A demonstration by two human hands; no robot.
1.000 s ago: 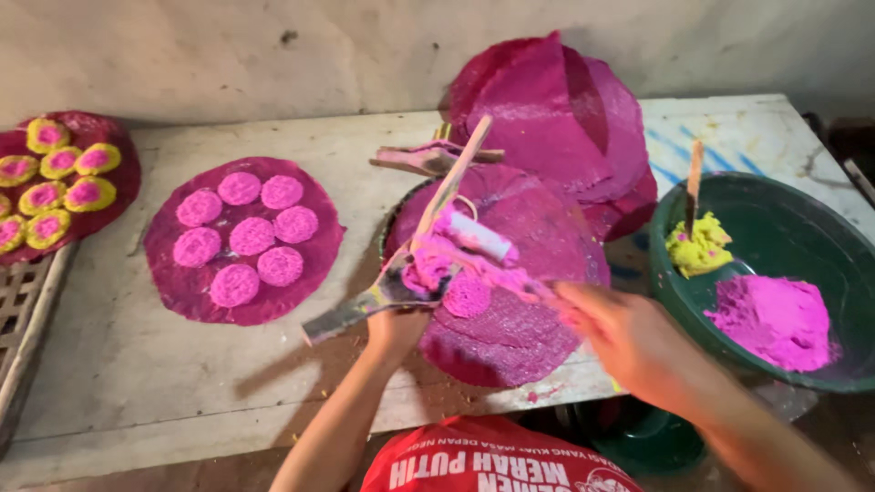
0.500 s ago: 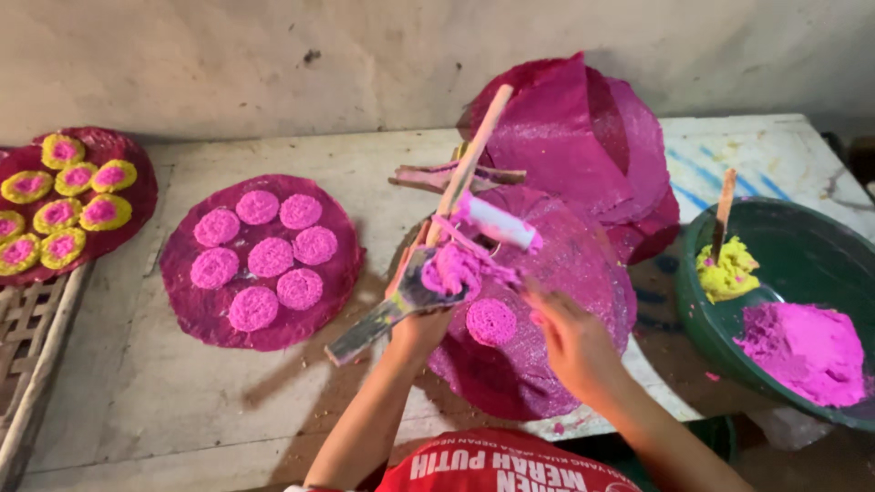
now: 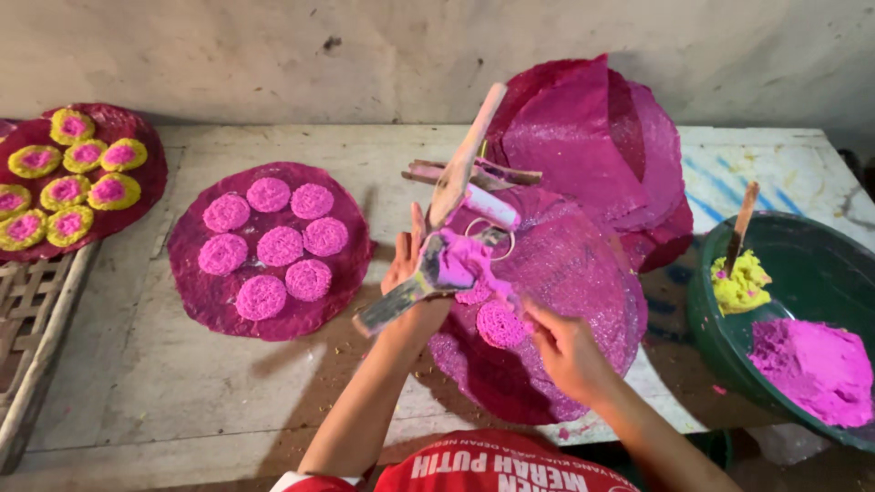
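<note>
Head view: a person stands at a pale tabletop (image 3: 182,401), shaping pink paste into round cakes on magenta mats.
Left hand: the left hand (image 3: 415,273) is closed around a wooden press tool (image 3: 437,246), smeared pink, held tilted above the near mat with its long handle pointing up and away.
Right hand: the right hand (image 3: 565,351) has its fingers drawn together at the edge of a fresh pink cake (image 3: 499,323); whether it pinches or only touches, I cannot tell.
Cake position: it lies on the near magenta mat (image 3: 583,282), just below the tool, with a second small pink patch beside it.
Doing it well: judging from the filled mat (image 3: 196,301) with its seven evenly spaced cakes, each one wants room around it; ease the cake off the tool without squashing its rim.
Risk: soft paste probably crumbles if gripped hard.
Supplies: a green basin (image 3: 702,310) at the right holds pink paste (image 3: 811,364) and yellow paste (image 3: 743,282) with a stick (image 3: 743,219) in it.
Finished work: yellow-rimmed cakes (image 3: 68,187) sit far left.
</note>
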